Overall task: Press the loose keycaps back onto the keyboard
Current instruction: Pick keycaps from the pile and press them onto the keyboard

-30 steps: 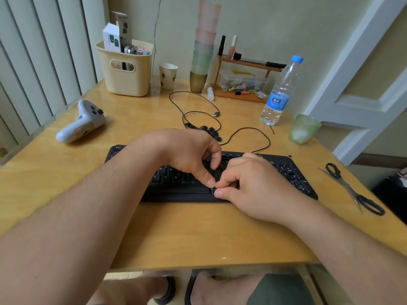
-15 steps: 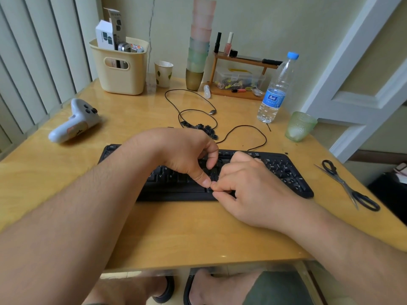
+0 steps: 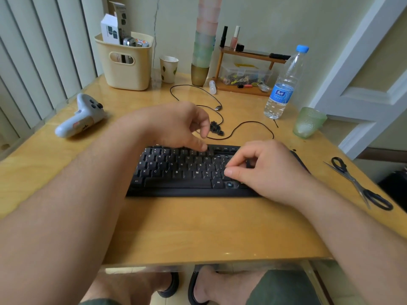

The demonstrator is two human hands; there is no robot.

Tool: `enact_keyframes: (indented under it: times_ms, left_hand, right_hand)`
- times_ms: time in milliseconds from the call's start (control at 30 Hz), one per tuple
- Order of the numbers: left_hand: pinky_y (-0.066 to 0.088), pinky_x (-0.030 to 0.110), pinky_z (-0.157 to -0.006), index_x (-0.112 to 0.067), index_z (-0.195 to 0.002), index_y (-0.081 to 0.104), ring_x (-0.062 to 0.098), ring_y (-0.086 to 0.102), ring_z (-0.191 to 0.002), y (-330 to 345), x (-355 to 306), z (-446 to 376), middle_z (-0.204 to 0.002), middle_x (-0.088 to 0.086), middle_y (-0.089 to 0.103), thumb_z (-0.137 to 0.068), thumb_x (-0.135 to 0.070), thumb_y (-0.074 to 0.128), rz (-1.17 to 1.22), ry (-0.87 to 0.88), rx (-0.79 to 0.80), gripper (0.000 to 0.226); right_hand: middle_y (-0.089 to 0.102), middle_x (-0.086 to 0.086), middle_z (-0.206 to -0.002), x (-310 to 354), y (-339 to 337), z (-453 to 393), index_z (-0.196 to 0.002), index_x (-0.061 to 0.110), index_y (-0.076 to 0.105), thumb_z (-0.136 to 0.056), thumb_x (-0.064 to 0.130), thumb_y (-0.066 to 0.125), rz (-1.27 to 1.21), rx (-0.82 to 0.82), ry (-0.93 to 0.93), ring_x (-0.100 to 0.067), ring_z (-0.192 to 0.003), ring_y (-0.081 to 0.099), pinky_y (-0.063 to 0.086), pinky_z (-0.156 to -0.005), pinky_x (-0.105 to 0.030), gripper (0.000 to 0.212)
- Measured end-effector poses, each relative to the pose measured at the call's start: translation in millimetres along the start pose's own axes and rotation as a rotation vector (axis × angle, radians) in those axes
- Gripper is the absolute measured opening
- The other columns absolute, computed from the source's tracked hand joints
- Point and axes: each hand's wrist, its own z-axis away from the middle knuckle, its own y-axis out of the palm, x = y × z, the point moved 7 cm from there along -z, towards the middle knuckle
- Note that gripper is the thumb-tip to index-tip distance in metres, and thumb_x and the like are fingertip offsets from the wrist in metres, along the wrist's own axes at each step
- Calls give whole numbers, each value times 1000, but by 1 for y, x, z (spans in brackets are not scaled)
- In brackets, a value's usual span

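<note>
Soft even daylight, wide-angle edge bending, slight motion blur.

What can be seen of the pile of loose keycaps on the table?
The loose keycaps are a small cluster of black, plastic-looking caps lying on the yellow table just behind the keyboard, beside the thin black cable that loops around them. The left hand hovers in front, hiding part of the pile; whether its fingers touch any cap cannot be told. Their number and legends are too small to read.
</note>
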Motion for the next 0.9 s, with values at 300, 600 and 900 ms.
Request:
enact_keyframes:
  times_ms: [300, 600, 900]
  left_hand:
    - [49, 34, -85, -38, -96, 71, 8, 62, -91, -17, 57, -4, -96, -13, 67, -89, -43, 77, -76, -181, -67, 10]
    - [50, 33, -88, -40, -98, 71, 5, 62, -94, 0, 57, -13, -99, -17, 65, -92, -45, 73, -99, -183, -14, 8]
    - [45, 31, -81, -39, -100, 71, 5, 59, -94, 3, 65, -16, -98, -18, 63, -93, -48, 70, -98, -228, -26, 11]
  right_hand:
    - [51, 14, -45, -3, 18, -27, -64, 19, 67, -66, 46, 95, 145, 312, 150, -3, -41, 42, 35, -47, -23, 38]
    - [48, 13, -48, -20, 16, -44, -69, 16, 67, -68, 44, 94, 17, 328, 168, -5, -47, 40, 36, -55, -26, 39]
    - [68, 12, -88, -64, 4, -114, -95, 32, 76, -90, 30, 77, 135, -10, 191, -9, -83, 63, 50, -76, -29, 6]
